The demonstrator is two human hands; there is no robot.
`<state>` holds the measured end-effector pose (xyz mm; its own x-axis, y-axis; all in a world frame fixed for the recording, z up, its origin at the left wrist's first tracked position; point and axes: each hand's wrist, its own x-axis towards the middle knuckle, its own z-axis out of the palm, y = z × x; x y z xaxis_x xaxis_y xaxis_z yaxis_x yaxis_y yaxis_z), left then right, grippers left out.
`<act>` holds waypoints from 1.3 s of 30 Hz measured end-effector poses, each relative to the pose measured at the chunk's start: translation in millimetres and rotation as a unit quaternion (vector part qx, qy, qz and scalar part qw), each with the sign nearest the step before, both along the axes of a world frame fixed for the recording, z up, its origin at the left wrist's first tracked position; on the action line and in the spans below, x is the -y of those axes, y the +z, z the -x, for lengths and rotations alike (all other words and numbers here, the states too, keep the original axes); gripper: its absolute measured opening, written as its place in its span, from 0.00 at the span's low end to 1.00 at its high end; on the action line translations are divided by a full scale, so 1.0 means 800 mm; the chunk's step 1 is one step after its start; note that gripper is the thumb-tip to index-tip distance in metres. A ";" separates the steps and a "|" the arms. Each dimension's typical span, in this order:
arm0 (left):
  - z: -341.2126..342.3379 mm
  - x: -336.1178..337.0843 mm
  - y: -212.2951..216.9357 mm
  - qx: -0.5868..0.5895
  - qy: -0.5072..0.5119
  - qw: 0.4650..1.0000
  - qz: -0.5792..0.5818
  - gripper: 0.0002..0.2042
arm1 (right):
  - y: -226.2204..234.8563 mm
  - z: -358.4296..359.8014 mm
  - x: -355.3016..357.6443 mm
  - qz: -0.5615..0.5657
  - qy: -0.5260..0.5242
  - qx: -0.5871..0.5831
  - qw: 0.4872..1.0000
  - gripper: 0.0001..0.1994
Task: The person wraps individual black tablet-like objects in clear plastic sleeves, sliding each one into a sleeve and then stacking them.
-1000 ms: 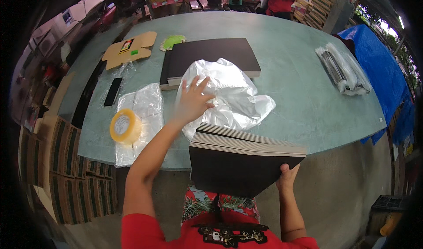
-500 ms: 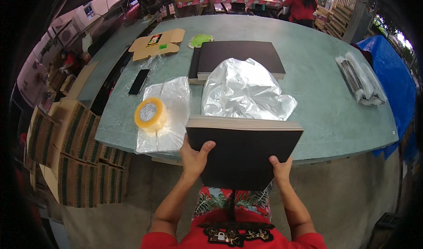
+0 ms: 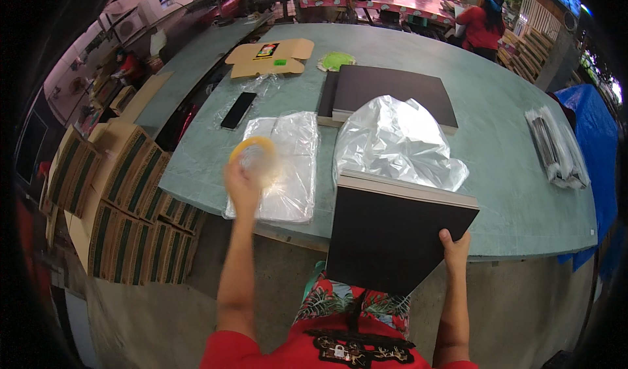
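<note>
A thick black-covered book (image 3: 392,235) leans at the table's near edge, its pale page edge upward. My right hand (image 3: 456,248) holds its right side, closed, with the thumb on the cover. My left hand (image 3: 242,184) is off the book and closed on a yellowish roll of packing tape (image 3: 247,145). Motion blurs the roll and the fingers. Beneath it lies a stack of clear plastic sleeves (image 3: 294,183). Crumpled silvery plastic (image 3: 396,143) sits just beyond the held book. Farther back, more black books (image 3: 396,91) lie flat.
On the green table (image 3: 510,218) are a black phone (image 3: 239,110), an unfolded cardboard box (image 3: 261,65), a green item (image 3: 337,60) and a plastic-wrapped bundle (image 3: 556,148). Stacked cartons (image 3: 134,238) stand at the left. A person in red (image 3: 484,29) is at the back right.
My left hand has let go of the book and moved left onto the tape roll. The book now tilts, held by the right hand alone. The whole view has shifted.
</note>
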<state>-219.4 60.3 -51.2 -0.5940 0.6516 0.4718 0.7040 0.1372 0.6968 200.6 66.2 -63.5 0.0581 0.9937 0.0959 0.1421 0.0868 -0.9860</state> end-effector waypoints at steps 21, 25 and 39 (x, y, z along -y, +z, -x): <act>-0.046 0.121 0.073 -0.170 -0.107 0.964 -0.175 0.24 | 0.074 0.211 0.080 -0.115 0.352 -0.036 0.928 0.44; -0.087 0.149 0.106 0.010 -0.314 0.949 0.003 0.28 | 0.070 0.176 0.087 0.040 0.365 -0.099 0.925 0.32; -0.124 0.105 0.127 -0.027 -0.597 0.752 0.278 0.30 | 0.077 0.069 0.078 0.006 0.479 0.174 0.860 0.24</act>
<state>-120.2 -24.0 50.3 0.5809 0.8111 -0.0678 0.5816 -0.3554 0.7318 145.2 3.6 -1.7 -0.8183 0.5707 -0.0682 0.2973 0.3186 -0.9001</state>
